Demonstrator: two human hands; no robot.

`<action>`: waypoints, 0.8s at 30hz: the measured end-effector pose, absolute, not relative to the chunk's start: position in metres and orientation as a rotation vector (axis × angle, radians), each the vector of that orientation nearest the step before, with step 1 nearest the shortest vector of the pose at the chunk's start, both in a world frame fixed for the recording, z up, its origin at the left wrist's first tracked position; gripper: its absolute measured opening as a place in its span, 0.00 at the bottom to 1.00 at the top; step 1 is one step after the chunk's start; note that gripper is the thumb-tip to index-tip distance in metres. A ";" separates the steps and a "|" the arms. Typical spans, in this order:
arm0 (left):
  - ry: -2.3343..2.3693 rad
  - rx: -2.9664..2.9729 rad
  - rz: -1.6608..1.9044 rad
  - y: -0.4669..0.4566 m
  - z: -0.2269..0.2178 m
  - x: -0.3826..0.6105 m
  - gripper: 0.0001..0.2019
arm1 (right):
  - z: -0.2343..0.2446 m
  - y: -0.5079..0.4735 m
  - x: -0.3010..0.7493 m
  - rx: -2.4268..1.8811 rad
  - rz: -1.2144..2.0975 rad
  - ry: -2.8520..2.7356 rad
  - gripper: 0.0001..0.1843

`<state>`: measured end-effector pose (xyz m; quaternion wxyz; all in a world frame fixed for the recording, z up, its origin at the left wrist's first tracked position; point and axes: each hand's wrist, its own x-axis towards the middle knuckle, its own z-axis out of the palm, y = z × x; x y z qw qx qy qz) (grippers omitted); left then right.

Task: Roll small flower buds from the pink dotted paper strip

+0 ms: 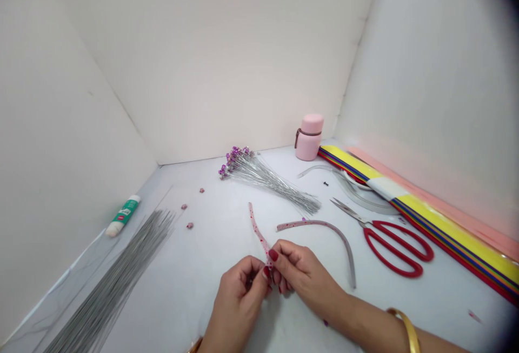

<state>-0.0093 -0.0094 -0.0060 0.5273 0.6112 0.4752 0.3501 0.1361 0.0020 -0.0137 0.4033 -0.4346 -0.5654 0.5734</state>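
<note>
Both hands meet at the front middle of the table. My left hand (244, 294) and my right hand (302, 269) pinch the lower end of a pink paper strip with red spots (254, 225). The strip's free end points away from me, and its held end is hidden between my fingertips. A second, curved strip (328, 225), pink-spotted at one end and greyish at the other, lies just beyond my right hand. Small folded pink pieces, one of them a pink paper star (190, 225), lie to the left.
Red-handled scissors (399, 245) lie on the right beside coloured paper strips (409, 201). A bundle of silver wires with purple tips (271, 180) is at the back, near a pink bottle (310, 139). Grey wires (117, 282) and a glue stick (124, 215) lie left. White walls surround the table.
</note>
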 end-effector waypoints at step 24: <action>1.115 1.671 0.743 -0.012 0.000 -0.011 0.10 | -0.011 0.005 0.138 -1.051 1.611 -1.248 0.14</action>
